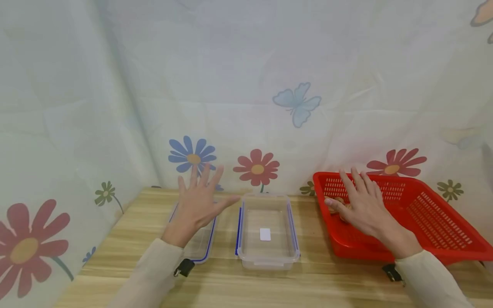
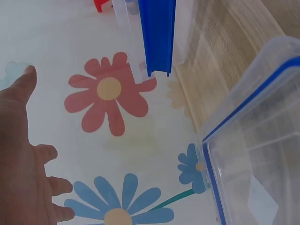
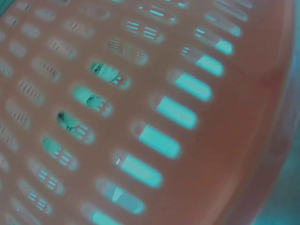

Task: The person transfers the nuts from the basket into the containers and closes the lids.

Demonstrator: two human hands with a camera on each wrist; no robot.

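Observation:
My left hand [image 1: 198,203] is raised with fingers spread over a clear lid [image 1: 202,246] with a blue seal, and holds nothing. In the left wrist view the same hand [image 2: 23,154] shows at the left edge, apart from the lid [image 2: 243,164]. A clear plastic box [image 1: 266,259] with blue side latches stands between the hands, a small white label [image 1: 265,234] on its bottom. Over the left part of a red slotted basket [image 1: 443,226], my right hand [image 1: 366,209] extends with straight fingers. Beneath it, brownish lumps [image 1: 339,200] lie in the basket, partly hidden by the hand.
All of this stands on a wood-grain table [image 1: 308,273]. A pale curtain [image 1: 231,85] printed with flowers and a butterfly hangs right behind the table and along its left side. The basket's slotted wall [image 3: 253,131] fills the right wrist view.

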